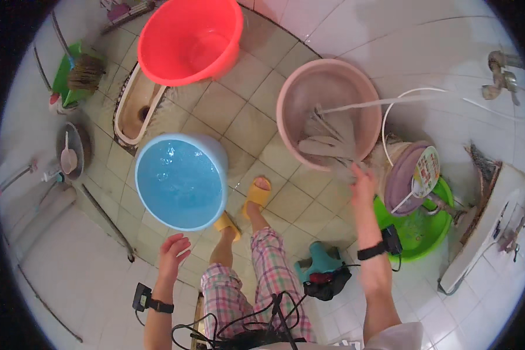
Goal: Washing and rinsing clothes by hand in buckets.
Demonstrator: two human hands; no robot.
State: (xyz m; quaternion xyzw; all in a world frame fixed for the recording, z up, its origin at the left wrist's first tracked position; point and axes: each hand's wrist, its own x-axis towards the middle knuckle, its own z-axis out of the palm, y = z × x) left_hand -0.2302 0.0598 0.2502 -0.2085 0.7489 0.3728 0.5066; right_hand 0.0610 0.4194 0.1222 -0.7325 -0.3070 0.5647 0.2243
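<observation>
A pink basin [286,137] stands at the right centre with cloudy water in it. A thin stream of water runs down into it from the right. Inside lies a wet grey cloth [324,146], bunched and partly blurred. My right hand [363,182] is at the basin's near rim, its fingers closed on the near end of this cloth. Below the blue tub [181,186], which holds clear water, my left hand [174,252] hangs in the air. Its fingers are apart and hold nothing.
A red tub [192,55] stands beside the squat toilet [128,116]. At right are a lidded purple bucket [399,175], a green basin [411,233] and a wall tap [499,79]. A teal stool [321,262] is near my legs. The tiled floor [262,105] looks wet.
</observation>
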